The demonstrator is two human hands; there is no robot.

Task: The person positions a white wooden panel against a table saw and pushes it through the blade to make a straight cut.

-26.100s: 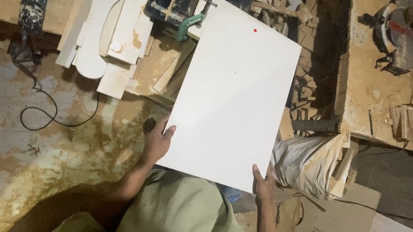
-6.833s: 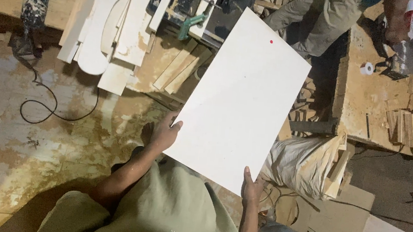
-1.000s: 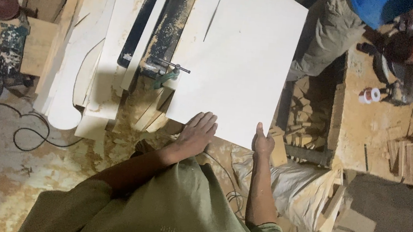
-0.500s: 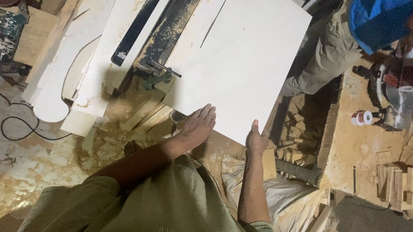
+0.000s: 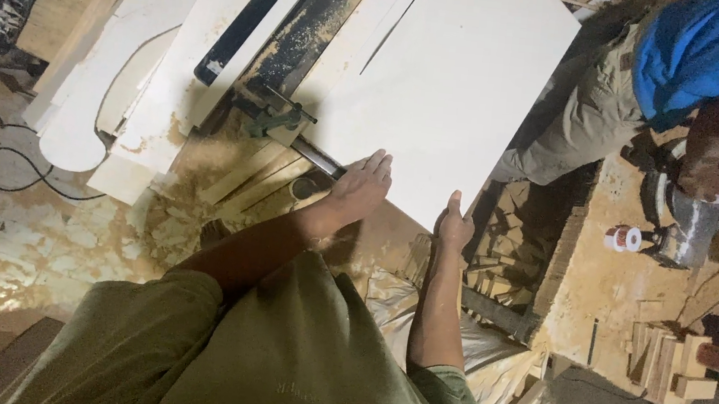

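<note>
The left hand (image 5: 361, 189) is lying flat and open, palm down, fingers together, on the near edge of the white panel (image 5: 447, 88); it is pressing rather than gripping. The right hand (image 5: 455, 226) is curling around the panel's near right corner, thumb on top, fingers tucked under the edge and out of sight, so it is holding that corner in a loose clasp. Both hands are sitting at the same short edge, the left one slightly further onto the face, the right one just at the rim.

The panel is stretching directly away from the hands, its long axis running up and slightly right in the head view, toward the far side of the worktop (image 5: 232, 173). Most of it is lying ahead of the fingertips, resting on the worktop, with the near right corner overhanging a gap full of offcuts (image 5: 503, 241).

Just left of the left hand, a clamp (image 5: 276, 117) is biting a dark dusty rail (image 5: 304, 41) running parallel to the panel's long left edge, close beside it. Further left, pale cut boards (image 5: 127, 86) are lying stacked. At the panel's far right, another person (image 5: 647, 88) in a blue top is standing, well apart from the hands.
</note>
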